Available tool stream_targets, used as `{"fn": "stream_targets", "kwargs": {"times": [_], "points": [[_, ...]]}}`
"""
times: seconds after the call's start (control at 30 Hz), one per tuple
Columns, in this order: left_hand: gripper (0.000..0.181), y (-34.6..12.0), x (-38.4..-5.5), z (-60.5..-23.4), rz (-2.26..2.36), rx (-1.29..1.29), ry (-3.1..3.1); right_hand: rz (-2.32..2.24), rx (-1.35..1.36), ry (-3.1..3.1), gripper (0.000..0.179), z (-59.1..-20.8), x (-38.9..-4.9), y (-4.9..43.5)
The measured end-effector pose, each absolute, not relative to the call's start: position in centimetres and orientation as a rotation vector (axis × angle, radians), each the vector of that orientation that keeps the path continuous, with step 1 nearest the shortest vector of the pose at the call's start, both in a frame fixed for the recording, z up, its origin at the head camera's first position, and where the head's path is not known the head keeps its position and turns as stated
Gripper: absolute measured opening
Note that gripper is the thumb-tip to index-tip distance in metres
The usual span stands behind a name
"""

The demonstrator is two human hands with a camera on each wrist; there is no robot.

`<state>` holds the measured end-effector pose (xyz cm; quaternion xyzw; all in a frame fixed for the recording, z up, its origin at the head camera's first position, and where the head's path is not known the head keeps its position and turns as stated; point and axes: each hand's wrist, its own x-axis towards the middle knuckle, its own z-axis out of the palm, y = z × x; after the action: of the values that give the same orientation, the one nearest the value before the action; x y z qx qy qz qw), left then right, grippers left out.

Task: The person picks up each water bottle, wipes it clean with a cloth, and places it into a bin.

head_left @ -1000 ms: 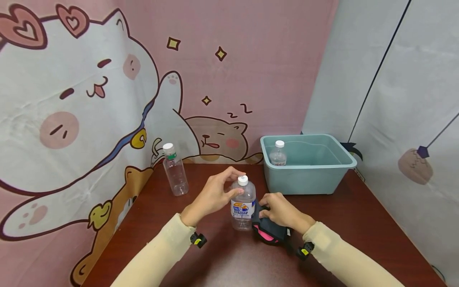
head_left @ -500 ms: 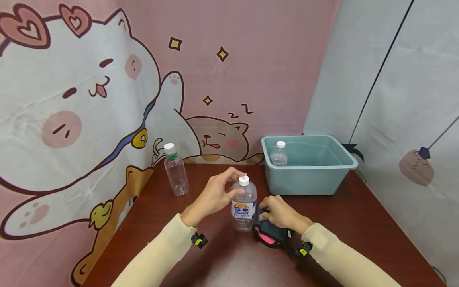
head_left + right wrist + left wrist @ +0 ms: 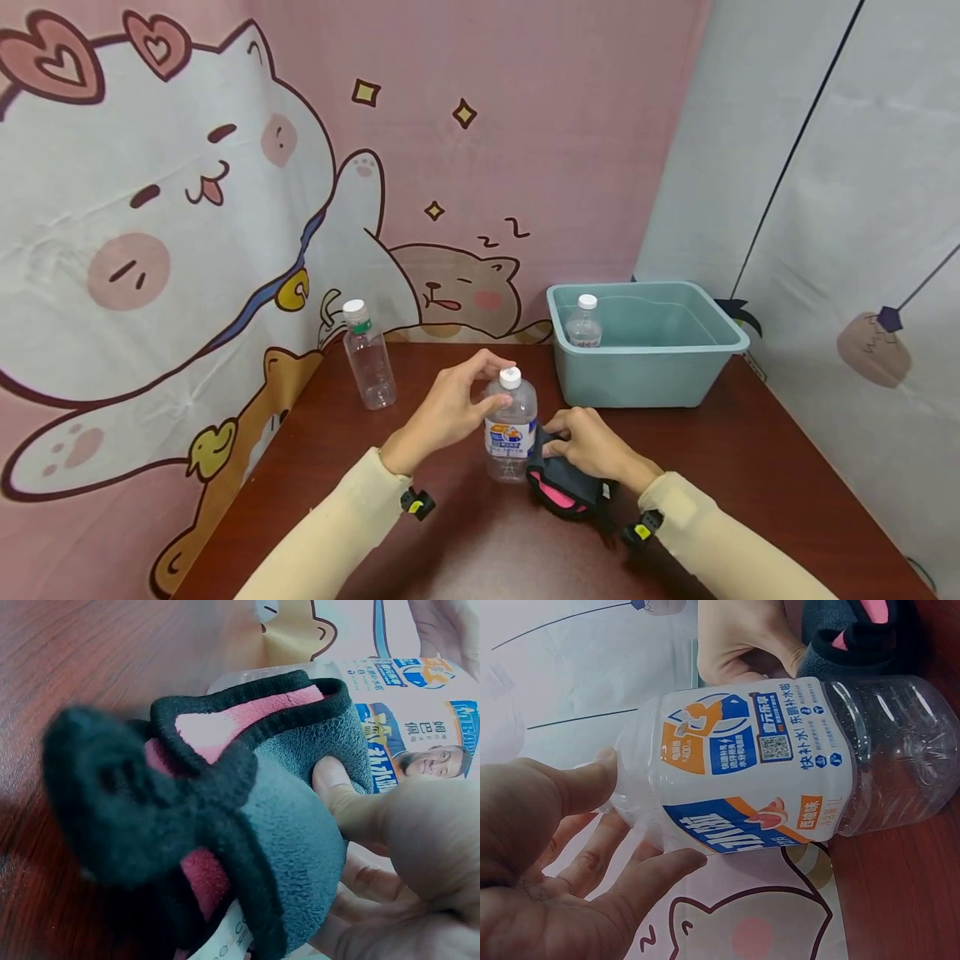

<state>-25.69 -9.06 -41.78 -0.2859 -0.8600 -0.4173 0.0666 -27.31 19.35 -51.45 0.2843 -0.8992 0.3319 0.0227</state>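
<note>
A clear plastic bottle (image 3: 509,440) with a white cap and a blue, orange and white label stands upright on the table. My left hand (image 3: 452,404) holds it around the shoulder, thumb in front and fingers behind. In the left wrist view the thumb and fingers wrap the bottle's (image 3: 765,761) upper part. My right hand (image 3: 594,447) pinches a folded grey cloth (image 3: 564,486) with black edging and pink lining, pressed to the bottle's right side. In the right wrist view a black loop hangs off the cloth (image 3: 292,825); part of the fingers is hidden behind it.
Another clear bottle (image 3: 371,367) with a white cap and green neck band stands at the table's back left. A light blue bin (image 3: 637,375) sits at the back right, with a capped bottle (image 3: 583,325) inside. A printed cartoon curtain (image 3: 480,167) hangs behind the table (image 3: 450,533).
My right hand and the cloth shift slightly along the bottle's right side, dipping a little and then rising. The left hand and the bottle stay in place.
</note>
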Motion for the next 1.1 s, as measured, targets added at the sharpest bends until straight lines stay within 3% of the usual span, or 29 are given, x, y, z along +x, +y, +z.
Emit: {"fn": "stream_targets", "kwargs": {"times": [0.37, 1.1], "points": [[0.051, -9.1, -25.7, -42.1, -1.254, -0.888, -2.577, 1.095, 0.848, -2.760, 0.026, -50.7, -26.9, 19.7], [0.049, -9.2, -25.7, -41.7, -1.227, -0.912, -2.555, 1.200, 0.740, -2.476, 0.027, -44.3, -26.5, 18.8]]}}
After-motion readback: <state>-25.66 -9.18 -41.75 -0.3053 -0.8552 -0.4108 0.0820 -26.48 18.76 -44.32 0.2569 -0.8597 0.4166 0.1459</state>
